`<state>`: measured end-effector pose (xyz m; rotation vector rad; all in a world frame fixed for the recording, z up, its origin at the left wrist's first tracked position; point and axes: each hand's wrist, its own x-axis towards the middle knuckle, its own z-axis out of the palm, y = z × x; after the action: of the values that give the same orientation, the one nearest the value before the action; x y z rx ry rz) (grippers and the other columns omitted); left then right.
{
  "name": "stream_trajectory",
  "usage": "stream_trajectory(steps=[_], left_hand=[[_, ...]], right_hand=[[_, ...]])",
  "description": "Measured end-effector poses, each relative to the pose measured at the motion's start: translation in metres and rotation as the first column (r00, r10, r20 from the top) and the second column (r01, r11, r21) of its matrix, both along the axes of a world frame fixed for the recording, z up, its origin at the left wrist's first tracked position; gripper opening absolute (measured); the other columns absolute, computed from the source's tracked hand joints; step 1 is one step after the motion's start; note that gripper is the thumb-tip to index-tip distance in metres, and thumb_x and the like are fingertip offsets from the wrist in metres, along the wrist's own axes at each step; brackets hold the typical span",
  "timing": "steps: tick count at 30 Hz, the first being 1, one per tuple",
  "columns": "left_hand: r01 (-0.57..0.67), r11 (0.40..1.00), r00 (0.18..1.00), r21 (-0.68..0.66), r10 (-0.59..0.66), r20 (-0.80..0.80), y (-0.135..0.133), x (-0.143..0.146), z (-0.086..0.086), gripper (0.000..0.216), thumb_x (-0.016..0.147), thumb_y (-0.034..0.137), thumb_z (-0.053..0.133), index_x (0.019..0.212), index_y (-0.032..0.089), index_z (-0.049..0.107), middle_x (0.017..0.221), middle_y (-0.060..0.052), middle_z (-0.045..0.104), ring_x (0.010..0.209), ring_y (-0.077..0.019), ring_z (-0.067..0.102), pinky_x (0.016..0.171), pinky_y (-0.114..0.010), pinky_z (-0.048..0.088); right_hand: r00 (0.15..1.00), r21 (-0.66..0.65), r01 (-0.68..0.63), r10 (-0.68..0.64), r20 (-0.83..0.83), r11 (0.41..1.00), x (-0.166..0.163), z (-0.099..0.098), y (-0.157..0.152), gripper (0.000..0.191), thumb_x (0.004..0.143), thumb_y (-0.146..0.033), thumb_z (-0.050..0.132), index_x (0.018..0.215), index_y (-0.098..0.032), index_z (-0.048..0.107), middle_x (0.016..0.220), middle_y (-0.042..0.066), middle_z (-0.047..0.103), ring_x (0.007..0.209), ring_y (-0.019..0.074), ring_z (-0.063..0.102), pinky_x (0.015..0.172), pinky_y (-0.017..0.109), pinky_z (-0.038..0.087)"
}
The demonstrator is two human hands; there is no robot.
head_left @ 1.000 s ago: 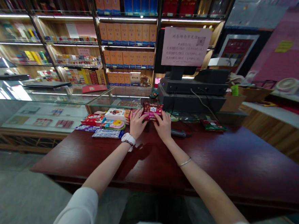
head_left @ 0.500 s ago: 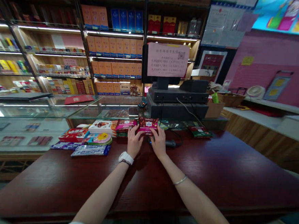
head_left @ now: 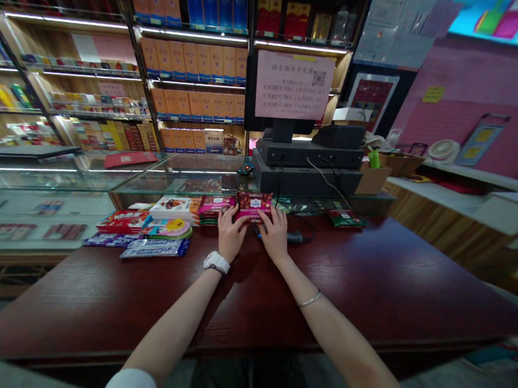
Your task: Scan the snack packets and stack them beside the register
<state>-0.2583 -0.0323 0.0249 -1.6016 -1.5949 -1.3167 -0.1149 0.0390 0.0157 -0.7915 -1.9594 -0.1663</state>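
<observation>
Currently, left of the fingertips, the packet stack [head_left: 216, 204] shows less covered than one second ago, suggesting separate handling of the red-pink packet [head_left: 255, 203]. Left hand [head_left: 231, 234] and right hand [head_left: 274, 236] pinch this packet between thumbs and fingers. Beneath the fingers lies the dark red table [head_left: 346, 277]; beyond them, lit shelves [head_left: 192, 35].

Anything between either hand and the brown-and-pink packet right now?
Nothing visible: the left hand and right hand both hold the brown-and-pink packet. The dark handheld device on the table shows partly behind the right hand, but its fingers reach the packet.
</observation>
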Motion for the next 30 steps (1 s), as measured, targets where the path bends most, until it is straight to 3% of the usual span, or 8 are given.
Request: stream_trajectory(steps=[5,11,15,20,26,30], left_hand=[[-0.014,0.999,0.999,-0.035,0.015,0.031,-0.003,0.002,0.004,0.021,0.084,0.017,0.064,0.103,0.025,0.071,0.132,-0.011,0.059,0.129,-0.0269,0.051,0.116,-0.055,0.03],[-0.096,0.99,0.994,-0.1,0.1,0.032,-0.005,0.01,0.003,0.028,0.079,0.012,0.064,0.104,0.023,0.068,0.136,-0.013,0.056,0.132,-0.0286,0.048,0.118,-0.057,0.025],[-0.184,0.971,0.98,-0.154,0.193,0.043,-0.006,0.012,0.004,0.047,0.076,0.012,0.065,0.121,0.023,0.062,0.133,-0.015,0.055,0.131,-0.0305,0.048,0.118,-0.058,0.024],[-0.287,0.919,0.95,-0.271,0.31,0.046,-0.006,0.011,0.006,0.078,0.074,0.015,0.066,0.147,0.022,0.039,0.126,-0.016,0.055,0.125,-0.0325,0.052,0.113,-0.062,0.029],[-0.365,0.866,0.924,-0.342,0.383,-0.015,-0.009,0.009,0.009,0.073,0.08,0.016,0.058,0.15,0.023,0.036,0.113,-0.014,0.058,0.113,-0.0312,0.057,0.111,-0.062,0.031],[-0.35,0.866,0.928,-0.358,0.374,-0.002,-0.009,0.006,0.011,0.073,0.077,0.012,0.057,0.147,0.025,0.04,0.112,-0.013,0.057,0.11,-0.0305,0.059,0.113,-0.061,0.028]], right_hand=[[1.0,0.019,0.016,-0.016,0.004,1.0,0.0,0.003,-0.002,0.042,0.093,-0.023,0.051,0.134,-0.029,0.057,0.149,0.009,0.045,0.145,0.03,0.03,0.116,0.061,0.024],[0.999,0.037,0.001,0.0,-0.032,0.999,-0.004,-0.001,-0.005,0.044,0.088,-0.018,0.054,0.131,-0.025,0.059,0.141,0.012,0.051,0.14,0.0304,0.037,0.117,0.063,0.022],[1.0,0.064,-0.007,0.008,-0.015,0.998,-0.007,0.0,-0.011,0.043,0.086,-0.016,0.055,0.128,-0.024,0.061,0.138,0.014,0.051,0.139,0.0303,0.039,0.117,0.062,0.023],[0.994,0.102,-0.069,0.06,0.093,0.992,-0.009,0.002,-0.018,0.044,0.086,-0.011,0.051,0.126,-0.026,0.062,0.14,0.011,0.05,0.14,0.0272,0.038,0.118,0.061,0.023],[0.968,0.098,-0.183,0.162,0.189,0.978,-0.011,0.004,-0.022,0.041,0.088,-0.009,0.047,0.123,-0.025,0.064,0.142,0.011,0.051,0.14,0.0256,0.038,0.12,0.06,0.019],[0.964,0.085,-0.209,0.191,0.185,0.974,-0.01,0.004,-0.022,0.04,0.088,-0.009,0.047,0.121,-0.025,0.065,0.143,0.01,0.052,0.14,0.0249,0.039,0.12,0.059,0.019]])
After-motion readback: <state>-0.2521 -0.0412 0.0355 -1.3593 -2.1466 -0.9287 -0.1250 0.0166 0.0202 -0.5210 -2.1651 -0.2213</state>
